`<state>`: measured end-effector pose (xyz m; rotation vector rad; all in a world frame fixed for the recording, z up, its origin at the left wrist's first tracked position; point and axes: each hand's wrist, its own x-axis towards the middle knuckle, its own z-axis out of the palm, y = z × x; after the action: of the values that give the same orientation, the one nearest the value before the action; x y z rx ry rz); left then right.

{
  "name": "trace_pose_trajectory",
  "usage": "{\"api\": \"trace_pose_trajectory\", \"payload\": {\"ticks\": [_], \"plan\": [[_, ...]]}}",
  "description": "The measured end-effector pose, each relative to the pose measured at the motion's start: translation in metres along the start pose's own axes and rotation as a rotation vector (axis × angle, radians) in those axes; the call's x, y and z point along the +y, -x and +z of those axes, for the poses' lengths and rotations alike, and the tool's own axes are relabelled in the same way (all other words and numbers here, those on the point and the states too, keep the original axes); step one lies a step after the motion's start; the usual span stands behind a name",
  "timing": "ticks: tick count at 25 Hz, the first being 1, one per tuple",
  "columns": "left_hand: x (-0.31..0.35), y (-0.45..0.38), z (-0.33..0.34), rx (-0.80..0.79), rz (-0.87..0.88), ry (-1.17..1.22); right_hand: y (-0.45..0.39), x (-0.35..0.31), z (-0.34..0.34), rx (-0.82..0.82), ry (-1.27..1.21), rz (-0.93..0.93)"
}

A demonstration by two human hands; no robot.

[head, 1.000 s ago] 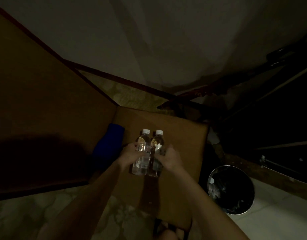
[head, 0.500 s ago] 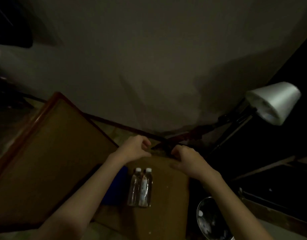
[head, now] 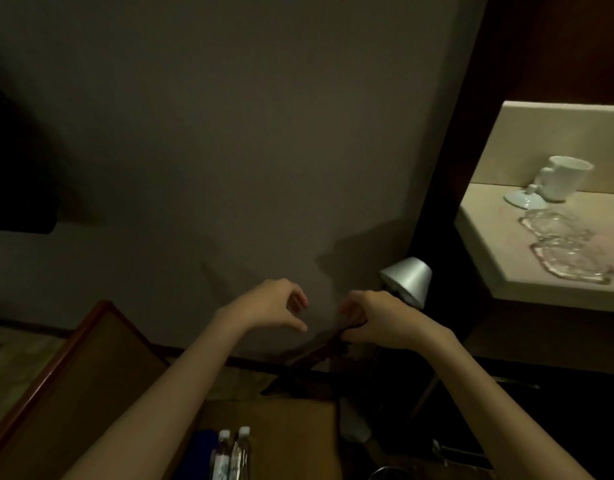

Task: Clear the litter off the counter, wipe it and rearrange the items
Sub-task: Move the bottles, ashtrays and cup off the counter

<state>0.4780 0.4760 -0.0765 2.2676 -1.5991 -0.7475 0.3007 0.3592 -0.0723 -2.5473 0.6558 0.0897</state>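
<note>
- Head view: both arms reach forward and up in front of a plain wall [head: 229,150], in dim light.
- Left hand [head: 271,306] is raised in the air with its fingers loosely curled and thumb apart; it holds nothing.
- Right hand [head: 378,320] is level with the left, a small gap between them; its fingers are curled in, and a dark reddish strip [head: 319,355] runs down-left from under it. I cannot tell whether the hand grips that strip or only passes in front of it.
- Two bottles [head: 231,455] with white caps stand upright, touching side by side, on a brown table [head: 291,438] at the bottom edge, well below the hands.
- A blue object [head: 200,452] lies just left of the bottles.
- A silver lamp shade [head: 407,280] sits just beyond the right hand.
- At right, a lit counter [head: 499,268] carries a white mug [head: 563,183], a white lid [head: 523,200] touching its base, and two glass dishes [head: 562,244] nearer the front edge.
- A brown board with a red rim [head: 66,368] slants along the left.
</note>
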Motion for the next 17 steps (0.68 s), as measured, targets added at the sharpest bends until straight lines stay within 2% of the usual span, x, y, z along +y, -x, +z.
{"api": "trace_pose_trajectory", "payload": {"ticks": [9,13,17], "plan": [[0.125,-0.016,-0.008,0.002,0.168,-0.117,0.087,0.045,-0.076,0.137,0.010,0.030],[0.202,-0.037,0.006,0.038,0.229,-0.142,0.133,0.097,-0.113,0.203,-0.015,0.045],[0.276,-0.064,0.033,0.043,0.240,-0.115,0.172,0.156,-0.151,0.203,0.035,0.060]]}}
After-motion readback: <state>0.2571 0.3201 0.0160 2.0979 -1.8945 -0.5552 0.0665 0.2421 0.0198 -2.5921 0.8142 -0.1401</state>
